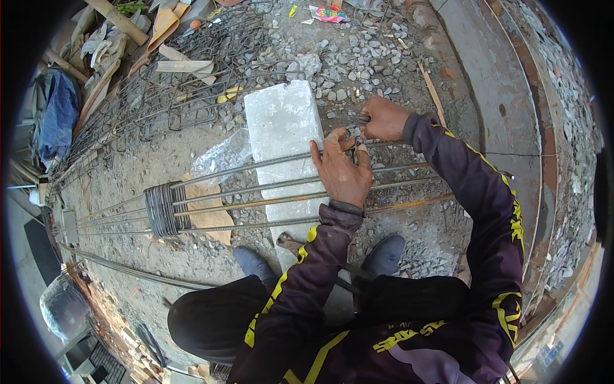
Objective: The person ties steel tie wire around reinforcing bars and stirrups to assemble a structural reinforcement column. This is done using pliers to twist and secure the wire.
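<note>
Several long steel rebars (249, 187) run side by side across a pale concrete block (281, 118). My left hand (344, 173) lies over the farthest bar, its bent fingers closed on it. Something small and dark shows between thumb and forefinger there, too small to name. Just beyond and to the right, my right hand (387, 120) is closed in a fist. Thin dark wires (362, 120) poke out of its left side. To the left, a tight stack of rebar stirrups (162, 209) wraps around the bars.
A metal tool with a round hole (289, 242) lies by the block, near my shoes (256, 264). Clear plastic (222, 155) and brown paper (208, 203) lie under the bars. Bent steel frames (173, 102) fill the far left; gravel (364, 61) lies beyond. A concrete ledge (492, 83) runs along the right.
</note>
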`<move>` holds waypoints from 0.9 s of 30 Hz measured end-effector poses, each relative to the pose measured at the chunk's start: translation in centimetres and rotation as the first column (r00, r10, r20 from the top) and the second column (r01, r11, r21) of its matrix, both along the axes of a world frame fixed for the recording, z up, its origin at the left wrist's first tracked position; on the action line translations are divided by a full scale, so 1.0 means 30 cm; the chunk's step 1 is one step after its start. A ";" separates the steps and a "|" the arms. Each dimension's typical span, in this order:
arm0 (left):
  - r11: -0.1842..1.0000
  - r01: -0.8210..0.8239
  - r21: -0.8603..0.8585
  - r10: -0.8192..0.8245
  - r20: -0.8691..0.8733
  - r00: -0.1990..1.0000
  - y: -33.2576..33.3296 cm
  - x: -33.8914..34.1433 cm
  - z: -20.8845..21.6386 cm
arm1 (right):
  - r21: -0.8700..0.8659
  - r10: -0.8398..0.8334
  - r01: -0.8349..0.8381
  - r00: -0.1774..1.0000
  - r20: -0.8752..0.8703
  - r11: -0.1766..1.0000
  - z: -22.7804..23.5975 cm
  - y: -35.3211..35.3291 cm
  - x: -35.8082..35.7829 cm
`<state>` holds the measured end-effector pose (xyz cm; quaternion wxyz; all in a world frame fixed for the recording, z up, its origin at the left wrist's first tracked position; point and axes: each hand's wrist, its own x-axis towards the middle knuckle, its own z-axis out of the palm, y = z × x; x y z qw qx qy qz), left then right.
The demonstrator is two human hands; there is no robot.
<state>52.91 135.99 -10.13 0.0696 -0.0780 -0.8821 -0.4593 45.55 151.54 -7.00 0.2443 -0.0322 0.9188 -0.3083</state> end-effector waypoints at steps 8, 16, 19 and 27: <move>1.000 -0.023 0.020 0.023 -0.013 1.000 -0.001 0.004 0.001 | -0.007 0.097 -0.098 0.970 0.225 0.995 0.088 -0.018 -0.019; 1.000 0.001 -0.031 -0.002 -0.031 1.000 -0.006 0.004 0.010 | -0.192 -0.128 0.210 0.921 0.367 0.959 0.137 -0.050 -0.095; 1.000 0.006 0.002 -0.006 0.053 0.999 -0.011 0.002 0.025 | -0.245 -0.165 0.265 0.917 0.362 0.933 0.158 -0.045 -0.060; 0.980 0.130 0.153 -0.166 0.252 0.953 -0.078 -0.047 0.035 | -0.223 0.050 -0.142 0.926 -0.375 0.964 0.298 -0.129 0.493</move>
